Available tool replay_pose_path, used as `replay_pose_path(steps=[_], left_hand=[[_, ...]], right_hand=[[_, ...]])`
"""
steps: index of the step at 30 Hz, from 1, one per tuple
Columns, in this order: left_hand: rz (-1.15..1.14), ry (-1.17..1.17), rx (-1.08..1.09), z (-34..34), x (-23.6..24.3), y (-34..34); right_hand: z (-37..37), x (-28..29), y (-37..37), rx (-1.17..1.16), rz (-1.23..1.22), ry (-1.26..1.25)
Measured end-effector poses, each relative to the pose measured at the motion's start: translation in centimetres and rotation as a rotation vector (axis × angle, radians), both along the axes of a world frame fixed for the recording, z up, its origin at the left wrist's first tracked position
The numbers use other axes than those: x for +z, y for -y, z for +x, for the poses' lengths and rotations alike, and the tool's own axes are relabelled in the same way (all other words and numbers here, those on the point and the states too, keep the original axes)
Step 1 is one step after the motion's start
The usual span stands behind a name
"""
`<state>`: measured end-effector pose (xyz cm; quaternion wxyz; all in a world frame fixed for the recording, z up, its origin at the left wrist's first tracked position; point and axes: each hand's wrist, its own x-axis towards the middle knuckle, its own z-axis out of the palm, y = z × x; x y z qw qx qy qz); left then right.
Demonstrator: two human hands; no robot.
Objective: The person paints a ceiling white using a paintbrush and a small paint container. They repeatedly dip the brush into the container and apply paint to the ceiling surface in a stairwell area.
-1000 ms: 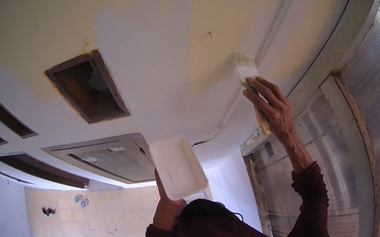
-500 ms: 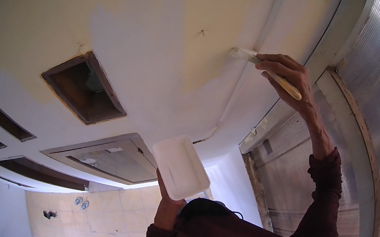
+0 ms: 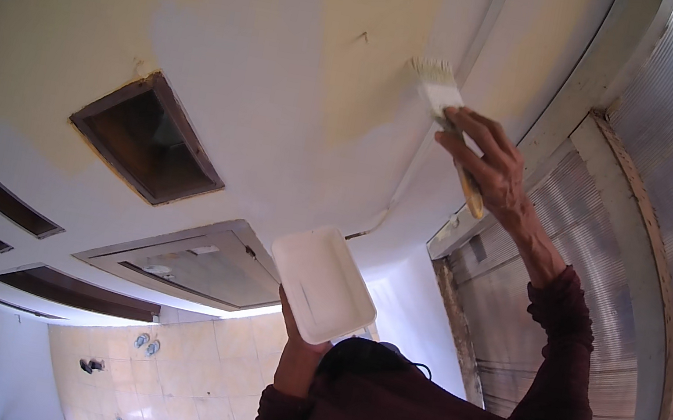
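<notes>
My right hand (image 3: pixel 491 165) is closed round a flat paintbrush (image 3: pixel 439 94) with a wooden handle and pale, paint-covered bristles. The bristles are at the wall (image 3: pixel 351 97), which is patched pale yellow and greyish white, just left of a thin raised vertical strip (image 3: pixel 477 47); whether they touch is hard to tell. Low in the middle, my left hand (image 3: pixel 297 350) grips a white rectangular tray (image 3: pixel 322 283) at its left underside, its fingers partly hidden behind it. The tray is tilted toward the camera; any paint in it is hard to make out.
A brown-framed opening (image 3: pixel 148 138) and narrower slots (image 3: pixel 21 208) pierce the wall at left, beside a larger framed window (image 3: pixel 176 263). Translucent corrugated panels on pale beams (image 3: pixel 634 215) line the right. Below is a tiled floor (image 3: pixel 214 359) with slippers (image 3: pixel 147 345) and dark footwear (image 3: pixel 90 366).
My right hand swung up and right, turning the brush sideways, then back left to an upright angle, now higher than a second ago. The tray in my left hand has risen slightly.
</notes>
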<state>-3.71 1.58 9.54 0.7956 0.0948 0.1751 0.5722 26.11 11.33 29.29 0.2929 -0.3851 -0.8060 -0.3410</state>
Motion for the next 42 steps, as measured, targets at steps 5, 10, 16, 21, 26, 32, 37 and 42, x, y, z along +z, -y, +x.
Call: replay_pose_path(steps=[5,10,16,21,26,32,37,42], left_hand=[[-0.202,-0.031,0.033,-0.3,0.4,0.0],[-0.157,0.060,-0.004,-0.6,0.4,0.2],[-0.134,0.131,0.006,-1.0,-1.4,0.4],[-0.204,-0.007,0.020,-0.9,0.1,0.6],[-0.160,0.049,0.015,-1.3,-0.8,0.5],[0.216,-0.249,0.086,-0.6,-4.2,-0.4],[0.143,-0.106,0.071,-0.5,-1.6,0.5],[-0.136,0.073,0.002,-0.4,0.0,0.1]], right_hand=[[0.4,-11.9,0.6,-0.004,-0.226,0.019],[0.5,-19.1,1.2,0.046,-0.408,0.015],[0.5,-21.8,1.4,0.077,-0.639,0.004],[0.5,-12.9,0.1,0.058,-0.614,-0.079],[-0.7,1.3,0.0,0.084,-0.379,-0.106],[-0.2,10.7,-0.4,0.080,0.014,-0.109],[-2.9,8.4,-0.9,0.048,0.175,-0.086],[-1.9,-4.6,-0.6,-0.036,-0.087,0.037]])
